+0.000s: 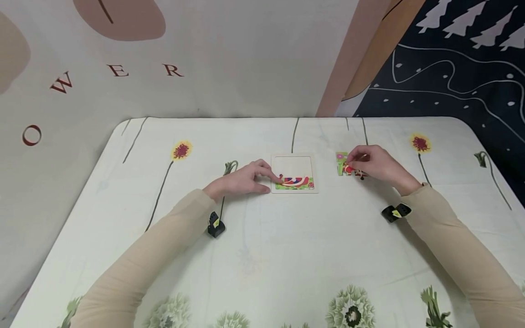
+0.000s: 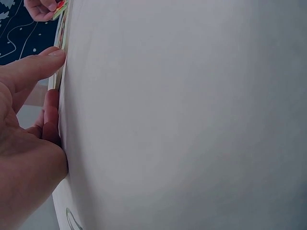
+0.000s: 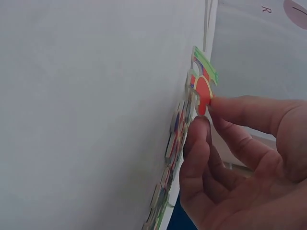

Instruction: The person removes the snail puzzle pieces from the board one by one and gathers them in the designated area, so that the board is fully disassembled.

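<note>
- The right hand [image 1: 377,165] pinches a thin, red-and-green puzzle piece [image 3: 204,91], held tilted right of the tray.
- Left hand [image 1: 244,179], fingers extended, touches the left side of the pale, rectangular puzzle tray [image 1: 293,165]; I'd use that touch to steady it.
- I'd level the piece, match its edge to the colourful bottom strip [image 1: 298,183], then press gently.

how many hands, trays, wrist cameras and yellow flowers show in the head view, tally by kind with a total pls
Left hand and right hand: 2
Tray: 1
Left camera and right camera: 2
Left yellow flower and right yellow flower: 2
Total: 7
</note>
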Tool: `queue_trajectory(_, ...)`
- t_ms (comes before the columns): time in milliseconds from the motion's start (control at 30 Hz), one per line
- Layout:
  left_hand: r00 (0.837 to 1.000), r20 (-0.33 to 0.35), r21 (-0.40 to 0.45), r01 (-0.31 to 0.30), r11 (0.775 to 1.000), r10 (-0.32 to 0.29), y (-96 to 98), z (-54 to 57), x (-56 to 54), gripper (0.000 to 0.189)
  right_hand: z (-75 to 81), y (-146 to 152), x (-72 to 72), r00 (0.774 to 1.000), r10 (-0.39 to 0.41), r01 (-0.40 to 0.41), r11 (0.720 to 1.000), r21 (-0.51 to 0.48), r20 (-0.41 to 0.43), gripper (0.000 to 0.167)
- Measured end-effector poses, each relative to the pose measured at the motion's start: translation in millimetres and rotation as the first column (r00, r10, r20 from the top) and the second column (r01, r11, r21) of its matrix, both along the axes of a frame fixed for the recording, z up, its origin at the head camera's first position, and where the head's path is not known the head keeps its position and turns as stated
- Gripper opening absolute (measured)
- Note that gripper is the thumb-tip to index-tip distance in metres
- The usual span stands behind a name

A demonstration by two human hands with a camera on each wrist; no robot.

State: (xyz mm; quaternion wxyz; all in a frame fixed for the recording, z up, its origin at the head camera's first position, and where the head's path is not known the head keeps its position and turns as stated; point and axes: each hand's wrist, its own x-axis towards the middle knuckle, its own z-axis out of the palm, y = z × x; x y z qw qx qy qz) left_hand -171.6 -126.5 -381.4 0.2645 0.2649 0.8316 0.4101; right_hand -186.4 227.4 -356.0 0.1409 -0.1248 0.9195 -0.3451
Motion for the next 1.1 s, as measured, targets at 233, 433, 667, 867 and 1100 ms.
queue_trajectory(233,1.0,0.001,0.002,-0.003,1.0,0.003,-0.3,-0.4,0.0,0.033,-1.5,-0.1,-1.3,1.0,0.001,-0.001,1.0,0.007,-0.01,0.014)
queue_trajectory(433,1.0,-0.001,0.008,0.0,1.0,0.0,-0.3,-1.1,-0.2,0.033,-2.2,-0.6,-4.5,1.0,0.004,-0.004,1.0,0.028,0.015,0.015)
queue_trajectory(667,1.0,-0.004,0.006,0.001,1.0,-0.001,0.2,-0.3,-0.4,0.033,-1.6,-1.1,-7.4,0.999,0.006,-0.009,0.998,0.057,0.045,0.018)
queue_trajectory(867,1.0,-0.01,0.006,0.005,1.0,-0.005,0.1,-0.2,-0.4,0.033,-1.8,-1.7,-7.7,0.998,-0.001,-0.002,0.998,0.058,0.058,0.018)
queue_trajectory(1100,1.0,-0.004,0.01,0.007,1.0,-0.007,-0.7,-0.4,-0.1,0.033,-0.7,-1.5,-6.7,0.998,-0.007,0.003,0.999,0.053,0.063,0.017)
